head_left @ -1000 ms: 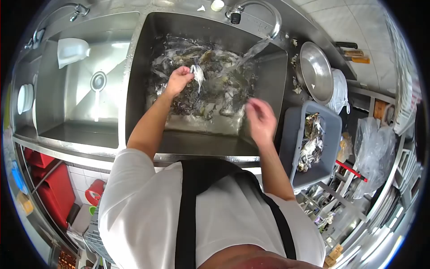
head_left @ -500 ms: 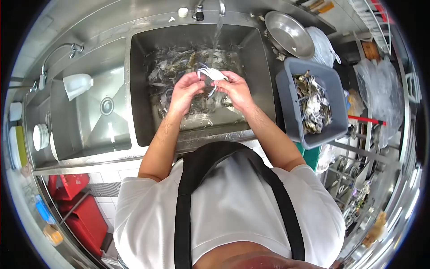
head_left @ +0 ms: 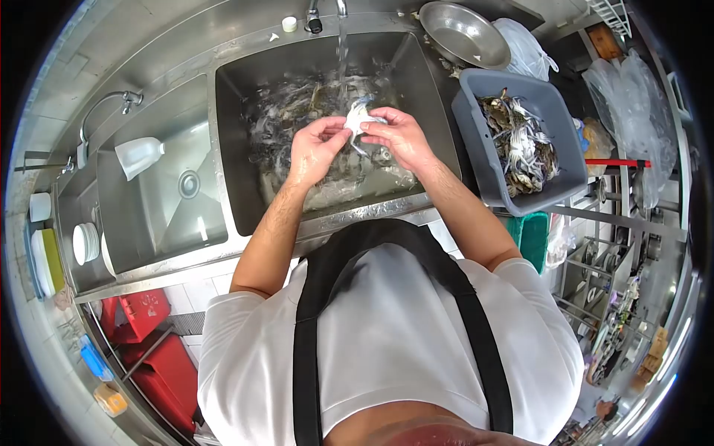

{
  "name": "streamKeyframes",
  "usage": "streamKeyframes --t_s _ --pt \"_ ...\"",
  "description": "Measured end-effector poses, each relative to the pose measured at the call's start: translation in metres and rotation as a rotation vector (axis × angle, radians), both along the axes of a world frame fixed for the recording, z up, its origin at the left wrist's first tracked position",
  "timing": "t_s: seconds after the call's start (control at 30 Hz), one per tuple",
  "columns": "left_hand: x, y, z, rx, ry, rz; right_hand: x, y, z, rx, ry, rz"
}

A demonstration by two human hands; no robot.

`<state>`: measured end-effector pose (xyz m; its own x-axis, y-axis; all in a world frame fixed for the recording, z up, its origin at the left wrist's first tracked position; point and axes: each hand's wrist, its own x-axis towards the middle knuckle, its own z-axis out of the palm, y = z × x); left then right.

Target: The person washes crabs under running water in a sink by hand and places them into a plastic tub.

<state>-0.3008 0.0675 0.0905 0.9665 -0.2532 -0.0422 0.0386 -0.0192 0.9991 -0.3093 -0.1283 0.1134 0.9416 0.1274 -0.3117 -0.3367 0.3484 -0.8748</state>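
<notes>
A small crab (head_left: 358,117), pale underside showing, is held between my two hands over the large sink (head_left: 242,201). My left hand (head_left: 316,152) pinches its left side with thumb and fingers. From the right, my right hand (head_left: 404,141) grips the other side, fingers closed. Thin legs hang below the body. Just behind the crab, water (head_left: 343,59) runs from the tap (head_left: 341,9). Beneath my hands lie many more crabs (head_left: 286,111) in cloudy water, partly hidden by my hands.
A grey tub (head_left: 476,160) holding crabs (head_left: 523,145) stands right of the sink, with a metal bowl (head_left: 465,33) and plastic bag (head_left: 520,52) behind it. Leftward, a second basin (head_left: 149,230) contains a white plastic jug (head_left: 139,156). Stacked plates (head_left: 85,243) sit farther left.
My left fingers have closed on the crab's left side, where they were beside its legs. The crab has been turned and now sits more upright near the water stream. The camera view has shifted slightly.
</notes>
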Motion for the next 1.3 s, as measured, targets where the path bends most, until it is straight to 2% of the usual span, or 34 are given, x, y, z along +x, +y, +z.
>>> streamKeyframes --t_s 0.1,0.17,0.33,0.53,0.7,0.77,0.83,0.9,0.97,1.1,1.3 --pt "-0.008 -0.002 0.005 -0.036 0.059 0.002 -0.004 0.001 -0.001 -0.044 -0.055 -0.011" --pt "-0.009 -0.002 0.009 -0.003 -0.048 0.04 -0.004 0.002 -0.003 -0.1 -0.104 0.006" --pt "-0.01 -0.002 0.019 0.063 -0.077 0.052 -0.008 0.006 -0.002 -0.311 -0.225 0.015" --pt "-0.008 -0.001 0.014 0.136 -0.174 0.063 -0.009 0.007 0.0 -0.374 -0.24 0.01" --pt "-0.01 -0.004 0.012 0.158 -0.236 0.095 -0.009 0.007 0.002 -0.37 -0.208 0.013" --pt "-0.01 -0.002 0.014 0.129 -0.124 0.087 -0.009 0.007 0.002 -0.38 -0.186 0.017" --pt "-0.013 -0.003 0.02 0.101 -0.06 0.089 -0.009 0.01 0.009 -0.163 -0.108 -0.057" --pt "-0.014 -0.003 0.021 0.076 0.005 0.096 -0.009 0.009 0.009 -0.166 -0.112 -0.056" --pt "-0.013 -0.002 0.018 0.102 -0.106 0.063 -0.008 0.01 0.008 -0.167 -0.115 -0.053" --pt "-0.01 -0.004 0.017 0.048 -0.094 0.055 -0.008 0.011 0.006 -0.164 -0.102 -0.069" --pt "-0.007 -0.005 0.026 0.121 -0.052 0.045 -0.01 0.015 0.01 -0.227 -0.138 -0.073"
